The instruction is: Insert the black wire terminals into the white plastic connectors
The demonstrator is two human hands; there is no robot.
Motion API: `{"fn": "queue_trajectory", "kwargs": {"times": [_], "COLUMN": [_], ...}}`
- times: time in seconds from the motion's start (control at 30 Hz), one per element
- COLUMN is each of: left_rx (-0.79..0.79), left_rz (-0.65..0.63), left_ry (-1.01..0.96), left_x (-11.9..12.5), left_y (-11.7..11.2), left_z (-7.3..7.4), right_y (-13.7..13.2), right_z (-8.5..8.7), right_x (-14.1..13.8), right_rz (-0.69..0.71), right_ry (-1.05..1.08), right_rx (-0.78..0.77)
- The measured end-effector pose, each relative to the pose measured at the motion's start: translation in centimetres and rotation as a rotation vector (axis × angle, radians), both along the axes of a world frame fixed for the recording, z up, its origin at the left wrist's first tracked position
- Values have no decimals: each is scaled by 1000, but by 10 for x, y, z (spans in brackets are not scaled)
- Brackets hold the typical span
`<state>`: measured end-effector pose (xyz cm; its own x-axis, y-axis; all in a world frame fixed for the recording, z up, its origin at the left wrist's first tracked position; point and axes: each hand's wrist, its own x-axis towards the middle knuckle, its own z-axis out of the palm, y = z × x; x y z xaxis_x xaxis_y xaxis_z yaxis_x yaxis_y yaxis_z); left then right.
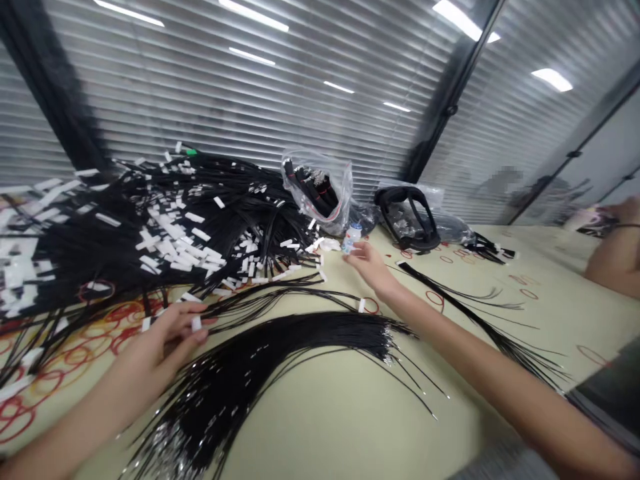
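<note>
My left hand (177,337) is closed at the lower left. A small white connector (197,324) shows between its thumb and fingers, beside thin black cables. My right hand (369,268) is stretched forward with its fingers extended at a small white bottle with a blue top (353,233). Whether the fingertips touch the bottle I cannot tell. Between my arms lies a thick bundle of black cables (280,340) with shiny metal ends, curving across the table. A few loose black cables (280,291) run behind it, between my two hands.
A large heap of black cables with white connectors (175,233) covers the back left. Behind the bottle stands a clear bag of cables (320,187), with a black frame-like object (407,217) to its right. Rubber bands (75,353) lie scattered. Another person's arm (615,260) is at the right.
</note>
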<state>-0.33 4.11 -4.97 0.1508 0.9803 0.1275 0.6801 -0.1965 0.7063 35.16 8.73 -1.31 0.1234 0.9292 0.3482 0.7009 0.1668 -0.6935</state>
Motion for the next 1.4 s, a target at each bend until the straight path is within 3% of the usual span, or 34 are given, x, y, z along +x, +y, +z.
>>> {"fn": "queue_trajectory", "kwargs": {"times": [0.1,0.17,0.23,0.37,0.53,0.67,0.87,0.97,1.1,1.17,1.27,1.4], "left_rx": [-6,23,48,48,64,45,42,35,-80,-169,-231,-262], "left_rz": [6,1,-8,-13,-11,-16,-26,-12,-4,-9,-25,-39], "left_ry": [-42,-50,-61,-59,-79,-100,-189,-219,-267,-319,-408,-469], "left_x": [3,4,5,5,7,8,7,8,7,4,-3,-7], "left_y": [-5,-8,-9,-11,-13,-14,-11,-12,-21,-27,-34,-39], "left_z": [4,6,8,11,14,16,11,10,20,23,24,23], "right_y": [-66,-98,-112,-95,-74,-75,-80,-77,-73,-71,-68,-62], "right_z": [2,-1,-8,-28,-40,-27,4,3,-5,-5,-3,-2], "right_x": [-45,-73,-94,-112,-100,-97,-134,-147,-147,-145,-148,-156], "right_rz": [304,640,737,702,693,744,942,1060,1050,1048,1020,840], "right_ry": [-53,-350,-529,-526,-502,-600,-567,-692,-739,-667,-397,-87], "right_rx": [-42,1,-14,-60,-2,-7,150,159,187,153,11,-136]}}
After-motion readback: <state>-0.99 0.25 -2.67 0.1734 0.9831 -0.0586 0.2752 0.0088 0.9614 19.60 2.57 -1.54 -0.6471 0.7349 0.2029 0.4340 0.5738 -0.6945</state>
